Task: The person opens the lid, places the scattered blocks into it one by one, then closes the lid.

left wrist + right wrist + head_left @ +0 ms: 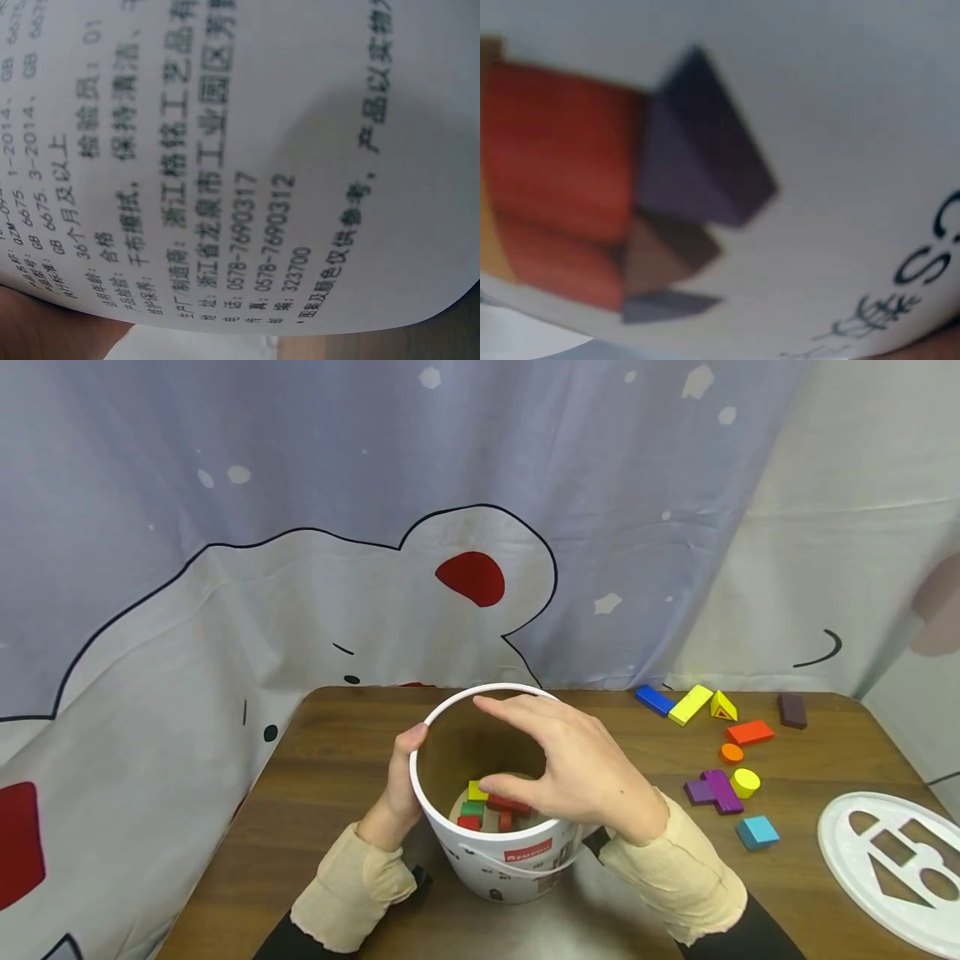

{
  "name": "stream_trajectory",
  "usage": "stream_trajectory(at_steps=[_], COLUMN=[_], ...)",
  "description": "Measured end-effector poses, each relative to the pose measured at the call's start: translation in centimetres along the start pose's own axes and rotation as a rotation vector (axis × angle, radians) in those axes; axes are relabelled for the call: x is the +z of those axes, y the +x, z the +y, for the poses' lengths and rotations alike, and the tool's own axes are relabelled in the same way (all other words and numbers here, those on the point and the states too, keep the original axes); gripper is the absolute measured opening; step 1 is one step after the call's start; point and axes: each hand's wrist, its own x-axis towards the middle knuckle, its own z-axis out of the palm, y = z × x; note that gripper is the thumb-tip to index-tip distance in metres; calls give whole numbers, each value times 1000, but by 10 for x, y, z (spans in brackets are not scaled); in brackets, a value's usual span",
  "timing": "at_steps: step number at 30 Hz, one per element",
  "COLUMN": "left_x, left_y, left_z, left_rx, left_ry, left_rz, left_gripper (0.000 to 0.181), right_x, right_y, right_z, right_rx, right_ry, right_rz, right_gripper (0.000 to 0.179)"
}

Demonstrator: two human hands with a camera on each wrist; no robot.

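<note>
A white bucket (468,860) with printed pictures stands on the table, its thin handle hanging at the front. My left hand (396,793) grips its left side, thumb at the rim and fingers along the outer wall. Over the right part of the opening reaches my right hand (581,756), thumb and fingers spread apart, nothing between them. Inside lie several blocks, among them a yellow block (476,791), a green block (472,810) and a red block (510,803). Printed text on the bucket wall (315,90) fills the left wrist view; printed blocks fill the right.
Loose blocks lie on the right of the table, including a blue block (654,700), a purple block (722,792), a yellow cylinder (746,783) and a light blue block (757,832). A white lid with shaped holes (843,852) lies at the right edge. A curtain (360,610) hangs behind.
</note>
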Motion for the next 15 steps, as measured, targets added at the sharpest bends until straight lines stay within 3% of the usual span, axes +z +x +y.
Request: stream_trajectory(at_steps=[8, 15], left_x=[2, 1], left_y=[-1, 0], left_z=[2, 0], left_rx=[0, -15], left_ry=[-1, 28], left_rz=[40, 45], left_gripper=[50, 51], right_x=[1, -11], right_y=[-16, -44], right_z=[8, 36], right_rx=[-66, -59], right_ry=[125, 17], right_rz=[209, 235], right_gripper=[51, 51])
